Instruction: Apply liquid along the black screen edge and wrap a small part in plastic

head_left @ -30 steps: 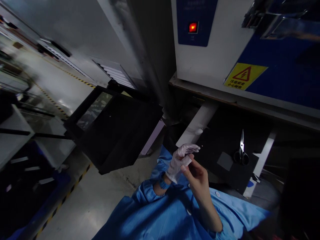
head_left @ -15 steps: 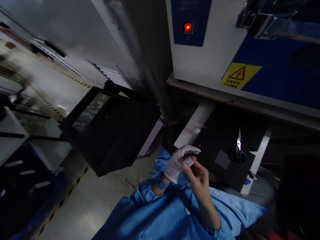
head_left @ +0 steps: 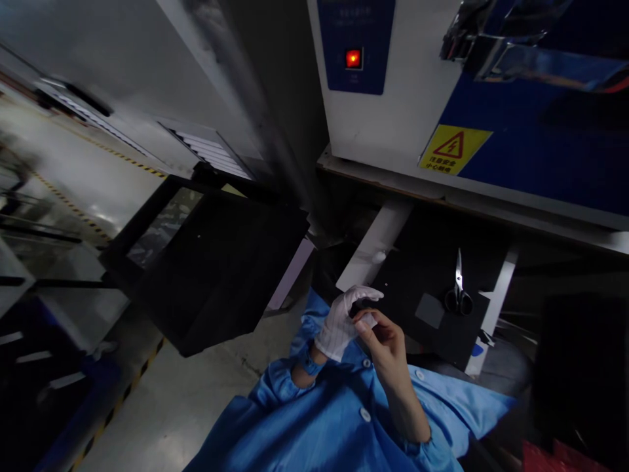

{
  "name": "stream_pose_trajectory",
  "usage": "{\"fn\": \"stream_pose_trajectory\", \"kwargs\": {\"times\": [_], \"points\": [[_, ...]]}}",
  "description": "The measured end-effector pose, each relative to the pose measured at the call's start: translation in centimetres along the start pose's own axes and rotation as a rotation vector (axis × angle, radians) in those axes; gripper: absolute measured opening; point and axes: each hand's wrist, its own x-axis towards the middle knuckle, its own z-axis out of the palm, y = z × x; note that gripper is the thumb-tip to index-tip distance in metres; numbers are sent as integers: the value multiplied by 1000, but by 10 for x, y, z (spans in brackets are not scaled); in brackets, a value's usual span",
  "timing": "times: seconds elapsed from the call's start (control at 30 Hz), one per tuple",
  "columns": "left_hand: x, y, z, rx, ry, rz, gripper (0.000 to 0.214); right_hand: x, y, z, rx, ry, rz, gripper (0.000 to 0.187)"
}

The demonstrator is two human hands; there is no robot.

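Note:
My left hand (head_left: 339, 320) wears a white glove (head_left: 334, 328) and is held up in front of my chest, its fingers loosely bent and pointing right. My bare right hand (head_left: 386, 341) is right against it, with thumb and forefinger pinched on a bit of the glove's fabric near the left thumb. Both arms are in blue smock sleeves (head_left: 344, 426). Neither hand touches the bench.
Beyond the hands a black mat (head_left: 432, 255) carries scissors (head_left: 458, 296) and a grey square patch (head_left: 428, 310). A white and blue machine (head_left: 393, 118) with a lit red light (head_left: 352, 58) and a yellow warning label (head_left: 455, 149) stands behind. A black open box (head_left: 221, 262) hangs at the left.
The gloved fingers have curled from stretched out to bent, and the right hand keeps its pinch on the glove. The view has drifted, so everything sits slightly more to the left.

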Motion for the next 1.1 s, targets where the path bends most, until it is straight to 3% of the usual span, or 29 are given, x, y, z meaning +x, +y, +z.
{"fn": "stream_pose_trajectory", "kwargs": {"times": [0.4, 0.87, 1.1], "points": [[-3, 7, -2, 130, -39, 14, 26, -1, -2, -4, 12, -19, 7, 48], [-8, 0, -5, 233, -103, 13, 25, -4, 6, 0, 76, -21, 58, 58], [-4, -4, 1, 158, -123, -24, 27, -5, 2, -5, 67, -4, 18, 57]]}}
